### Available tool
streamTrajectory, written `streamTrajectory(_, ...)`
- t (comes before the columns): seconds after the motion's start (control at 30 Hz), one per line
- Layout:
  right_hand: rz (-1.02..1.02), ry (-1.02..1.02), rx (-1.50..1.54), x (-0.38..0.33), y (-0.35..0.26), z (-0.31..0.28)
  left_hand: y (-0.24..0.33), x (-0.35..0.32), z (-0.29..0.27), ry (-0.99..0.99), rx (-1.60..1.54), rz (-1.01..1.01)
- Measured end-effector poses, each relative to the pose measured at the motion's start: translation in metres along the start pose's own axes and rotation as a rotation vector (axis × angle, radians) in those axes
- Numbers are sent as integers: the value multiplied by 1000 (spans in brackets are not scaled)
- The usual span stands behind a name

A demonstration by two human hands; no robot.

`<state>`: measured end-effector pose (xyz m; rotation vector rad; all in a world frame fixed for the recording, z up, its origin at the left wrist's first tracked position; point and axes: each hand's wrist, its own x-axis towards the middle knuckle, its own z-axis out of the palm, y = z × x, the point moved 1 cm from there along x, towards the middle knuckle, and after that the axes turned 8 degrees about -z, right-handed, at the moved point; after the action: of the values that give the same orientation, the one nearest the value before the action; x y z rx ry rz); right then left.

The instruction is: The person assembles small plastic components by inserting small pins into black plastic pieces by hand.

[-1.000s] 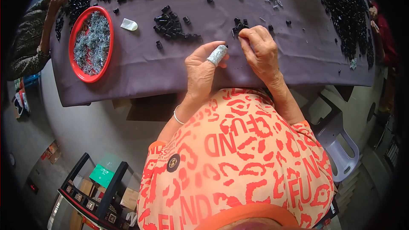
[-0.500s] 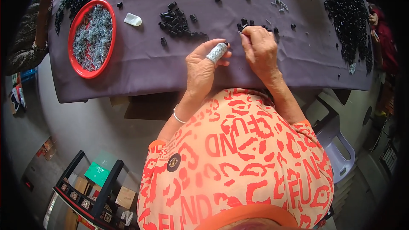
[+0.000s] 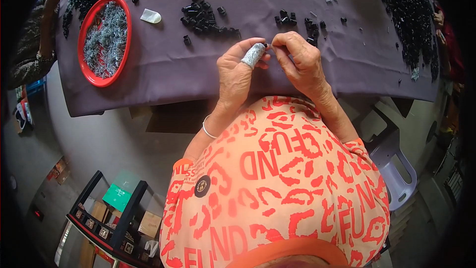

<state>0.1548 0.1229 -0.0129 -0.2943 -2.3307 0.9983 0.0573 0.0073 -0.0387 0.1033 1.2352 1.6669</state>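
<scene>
Near the front edge of the worktop [image 3: 163, 82], draped in purple cloth, both hands have drawn closer together than a moment ago, so the fitting work looks under way. The left hand [image 3: 237, 72], its thumb wrapped in grey tape, pinches a small black plastic piece [image 3: 266, 45] at its fingertips; the right hand [image 3: 297, 59] meets it there, fingers narrowed on the same piece. A scattered cluster of black parts [image 3: 208, 20] lies just beyond, toward the far edge.

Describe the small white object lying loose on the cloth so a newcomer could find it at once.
Start at the purple cloth, then find the red oval tray of silvery bits on its left. The small white piece lies just right of the tray's upper rim, the only pale thing among black parts.
</scene>
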Motion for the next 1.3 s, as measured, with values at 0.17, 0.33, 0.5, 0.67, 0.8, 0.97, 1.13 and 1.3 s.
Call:
streamTrajectory(0.17,-94,-2,-97,-2,0,-1,-2,-2,4,26,136,109)
streamTrajectory(0.33,-138,-44,-132,-5,1,0,-2,-2,6,46,276,132)
streamTrajectory(0.5,-70,-69,-69,-6,-2,-2,-2,-4,2,-10,263,123)
streamTrajectory(0.67,-11,-63,41,-5,3,1,0,-1,-4,-38,159,-2)
streamTrajectory(0.8,78,-45,151,-2,-2,-1,0,5,-5,-134,-61,-67)
streamTrajectory(0.97,136,78,35,13,9,-25,6,15,-5,-219,-306,-127)
streamTrajectory(1.13,-13,-18,-354,40,49,-34,4,17,-6,-246,-350,-148)
streamTrajectory(1.3,88,-295,-697,55,49,-20,2,18,-5,-211,-346,-148)
